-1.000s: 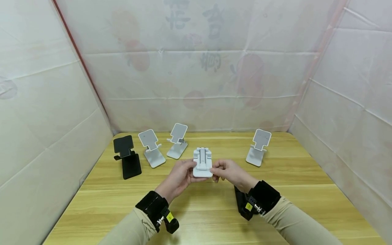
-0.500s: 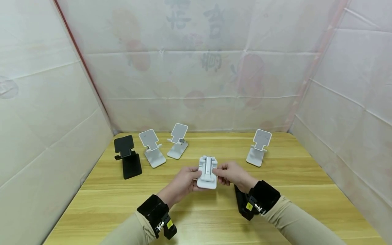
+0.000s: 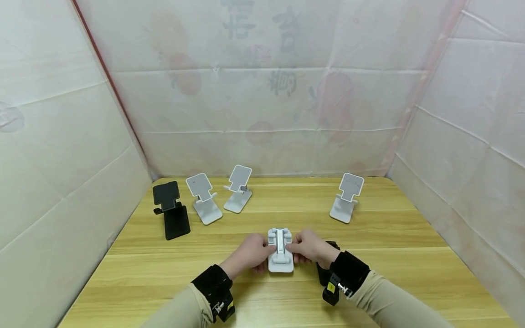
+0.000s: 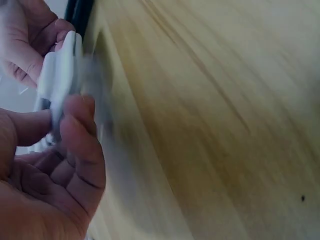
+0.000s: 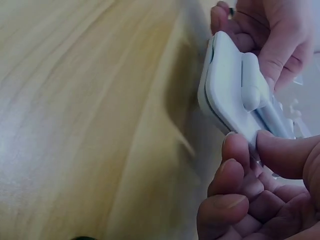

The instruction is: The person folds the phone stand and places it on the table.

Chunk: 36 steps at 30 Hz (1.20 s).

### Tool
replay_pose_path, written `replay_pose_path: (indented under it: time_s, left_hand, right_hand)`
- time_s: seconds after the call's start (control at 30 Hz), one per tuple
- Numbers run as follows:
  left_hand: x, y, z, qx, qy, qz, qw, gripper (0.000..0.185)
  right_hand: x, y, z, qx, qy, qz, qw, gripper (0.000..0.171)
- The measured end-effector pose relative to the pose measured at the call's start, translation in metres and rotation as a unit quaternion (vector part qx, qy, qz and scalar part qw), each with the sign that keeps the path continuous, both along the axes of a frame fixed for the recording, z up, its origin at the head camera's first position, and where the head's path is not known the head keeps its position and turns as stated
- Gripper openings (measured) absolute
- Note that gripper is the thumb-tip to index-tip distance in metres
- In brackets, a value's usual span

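Note:
A folded white phone stand (image 3: 280, 267) is held between both hands, low over the wooden table, its hinged arm lying flat along it. My left hand (image 3: 251, 252) pinches its left edge, thumb on top and fingers beneath. On the opposite edge my right hand (image 3: 313, 248) pinches it the same way. In the right wrist view the stand's rounded end (image 5: 225, 85) tilts above its shadow on the wood. The left wrist view shows the stand (image 4: 62, 85) edge-on, partly blurred, with curled left fingers (image 4: 82, 145) against it.
Unfolded phone stands stand farther back: a black one (image 3: 176, 223) at left, two white ones (image 3: 207, 211) (image 3: 238, 200) beside it, and another white one (image 3: 342, 209) at right. A black object (image 3: 323, 274) lies partly hidden under my right wrist. Pale cloth walls (image 3: 262, 105) enclose the table.
The folded white stand has come down toward the table's near side and slightly right, with both hands moving along. My left hand has shifted from supporting it underneath to pinching its side.

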<state>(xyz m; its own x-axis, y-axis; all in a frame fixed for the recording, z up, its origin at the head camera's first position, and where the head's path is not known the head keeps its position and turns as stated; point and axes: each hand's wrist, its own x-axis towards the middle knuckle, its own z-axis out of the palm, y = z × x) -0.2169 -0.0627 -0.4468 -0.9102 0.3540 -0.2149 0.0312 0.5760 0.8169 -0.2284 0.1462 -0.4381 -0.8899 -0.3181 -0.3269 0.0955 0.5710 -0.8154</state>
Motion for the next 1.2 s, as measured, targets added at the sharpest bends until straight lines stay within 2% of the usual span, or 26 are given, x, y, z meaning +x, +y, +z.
replay_pose_path:
  time_s: [0.1, 0.27, 0.4, 0.63, 0.73, 0.8, 0.93, 1.03, 1.2]
  left_hand:
    - [0.000, 0.003, -0.004, -0.044, 0.026, -0.011, 0.9986, 0.040]
    - [0.001, 0.008, -0.006, -0.097, 0.051, -0.012, 0.9939, 0.036]
    - [0.002, 0.010, -0.005, -0.154, 0.078, -0.020, 0.9849, 0.034]
    - [-0.001, 0.011, -0.004, -0.203, 0.098, -0.045, 0.9733, 0.026]
    - [-0.001, 0.010, -0.005, -0.212, 0.100, -0.056, 0.9705, 0.024]
    - [-0.001, 0.008, -0.005, -0.206, 0.091, -0.057, 0.9726, 0.024]
    - [-0.001, 0.000, -0.002, -0.186, 0.069, -0.039, 0.9794, 0.027]
    - [-0.006, -0.012, 0.003, -0.173, 0.063, -0.017, 0.9827, 0.027]
    - [-0.013, -0.033, 0.015, -0.154, 0.062, 0.018, 0.9859, 0.023]
  right_hand:
    - [0.002, -0.002, -0.004, 0.020, 0.006, 0.003, 1.000, 0.032]
    - [0.003, -0.004, -0.009, 0.041, 0.026, 0.012, 0.999, 0.035]
    - [0.002, -0.005, -0.012, 0.067, 0.046, 0.025, 0.996, 0.039]
    - [0.001, -0.009, -0.012, 0.144, 0.099, 0.068, 0.982, 0.046]
    - [0.001, -0.010, -0.011, 0.160, 0.107, 0.084, 0.978, 0.046]
    - [0.000, -0.009, -0.011, 0.168, 0.112, 0.089, 0.975, 0.045]
    - [-0.006, -0.003, -0.005, 0.204, 0.137, 0.059, 0.968, 0.029]
    - [-0.017, 0.011, 0.001, 0.229, 0.180, 0.027, 0.956, 0.017]
    - [-0.035, 0.043, 0.015, 0.245, 0.267, -0.001, 0.932, 0.010]
